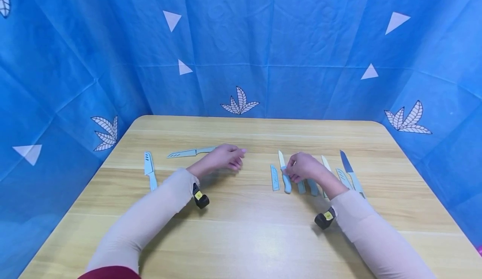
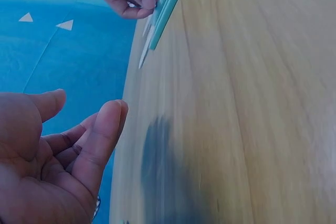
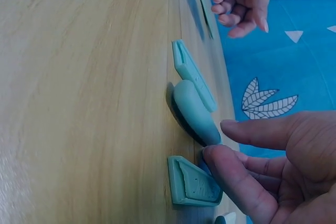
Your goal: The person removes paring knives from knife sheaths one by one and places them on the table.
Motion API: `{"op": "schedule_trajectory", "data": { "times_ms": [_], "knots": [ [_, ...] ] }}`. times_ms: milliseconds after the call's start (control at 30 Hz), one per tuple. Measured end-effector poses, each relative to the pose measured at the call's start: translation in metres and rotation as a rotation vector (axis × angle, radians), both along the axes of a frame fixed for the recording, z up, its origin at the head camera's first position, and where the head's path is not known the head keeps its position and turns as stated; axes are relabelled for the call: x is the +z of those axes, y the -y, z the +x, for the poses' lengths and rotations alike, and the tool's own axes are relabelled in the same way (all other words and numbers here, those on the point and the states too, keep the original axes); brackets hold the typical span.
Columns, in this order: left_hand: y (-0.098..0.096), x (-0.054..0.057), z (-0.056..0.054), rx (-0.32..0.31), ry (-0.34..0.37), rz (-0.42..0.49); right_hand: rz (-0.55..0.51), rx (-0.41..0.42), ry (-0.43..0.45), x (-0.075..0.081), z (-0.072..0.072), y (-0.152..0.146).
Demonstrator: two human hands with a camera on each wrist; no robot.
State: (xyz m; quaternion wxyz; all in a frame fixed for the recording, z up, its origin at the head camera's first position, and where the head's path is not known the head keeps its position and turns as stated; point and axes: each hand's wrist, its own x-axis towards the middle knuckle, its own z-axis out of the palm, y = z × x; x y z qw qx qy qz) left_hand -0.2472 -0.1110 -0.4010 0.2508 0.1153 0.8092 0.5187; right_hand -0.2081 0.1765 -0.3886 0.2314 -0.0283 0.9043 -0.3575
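My left hand (image 1: 224, 157) hovers over the table's left-centre, holding nothing, with its fingers loosely bent. A sheathed knife (image 1: 182, 153) lies by its wrist, the handle end partly covered by the hand. On the right side, my right hand (image 1: 303, 166) pinches a small knife (image 1: 287, 183) between thumb and fingertips near where the handle (image 3: 195, 108) meets the blade. That knife has a pale blade pointing away and a light blue handle. Just left of it lies a light blue sheath (image 1: 275, 177); to its right, another sheath (image 3: 195, 182) lies partly beneath my right hand.
Farther right lie a knife with a pale blade (image 1: 326, 162), a sheath (image 1: 343, 177) and a larger dark-bladed knife (image 1: 346, 162). A second sheathed knife (image 1: 149, 166) lies at the far left. A blue patterned curtain (image 1: 241, 49) hangs behind the wooden table (image 1: 241, 237).
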Motion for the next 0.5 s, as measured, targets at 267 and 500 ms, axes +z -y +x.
{"op": "schedule_trajectory", "data": {
  "times_ms": [267, 500],
  "knots": [
    [0.019, 0.001, -0.002, 0.028, -0.019, -0.029, 0.041, 0.031, -0.025, 0.006, -0.001, -0.003],
    [0.038, 0.002, -0.002, -0.018, -0.153, -0.157, 0.058, 0.056, -0.078, 0.014, -0.004, 0.001]
  ]
}}
